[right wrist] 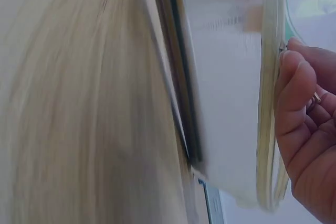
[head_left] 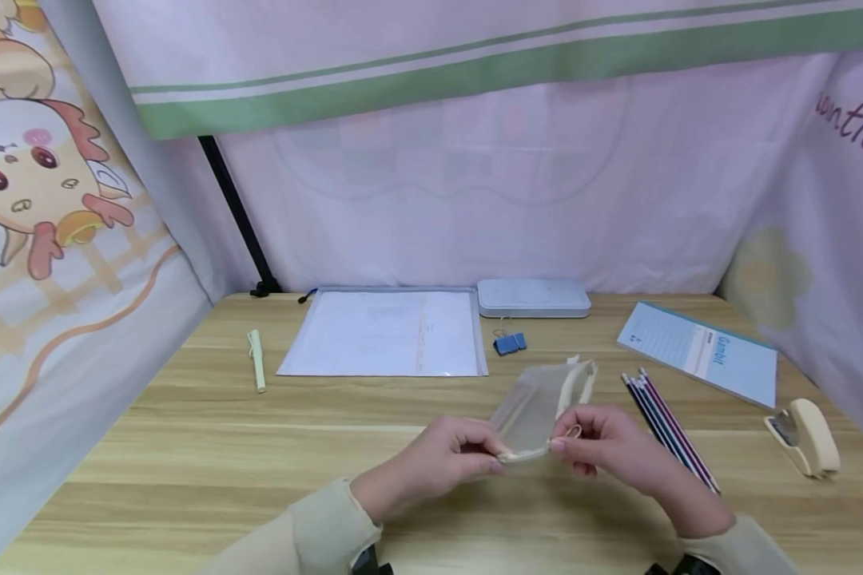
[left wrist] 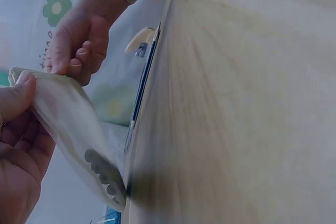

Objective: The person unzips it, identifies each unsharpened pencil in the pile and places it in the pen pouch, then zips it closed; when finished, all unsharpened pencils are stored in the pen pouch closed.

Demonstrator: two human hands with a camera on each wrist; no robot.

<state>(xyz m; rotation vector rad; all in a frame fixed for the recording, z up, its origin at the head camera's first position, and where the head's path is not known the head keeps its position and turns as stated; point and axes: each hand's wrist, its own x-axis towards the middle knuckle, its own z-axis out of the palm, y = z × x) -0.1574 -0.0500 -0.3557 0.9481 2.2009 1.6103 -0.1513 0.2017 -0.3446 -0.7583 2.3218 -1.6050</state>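
A whitish see-through mesh zip pouch is held up over the table between both hands. My left hand pinches one end of its zipper edge between thumb and fingers. Further along that edge, my right hand pinches the zipper by its pull, where a small ring shows at the fingers. In the right wrist view, long dark sticks show at the bottom of the pouch. Their round grey ends appear through the mesh in the left wrist view.
Several pencils lie beside my right hand, with a cream stapler and a blue notepad farther right. Behind are a clear file folder, a pale flat case and a blue binder clip. A pale green pen lies left.
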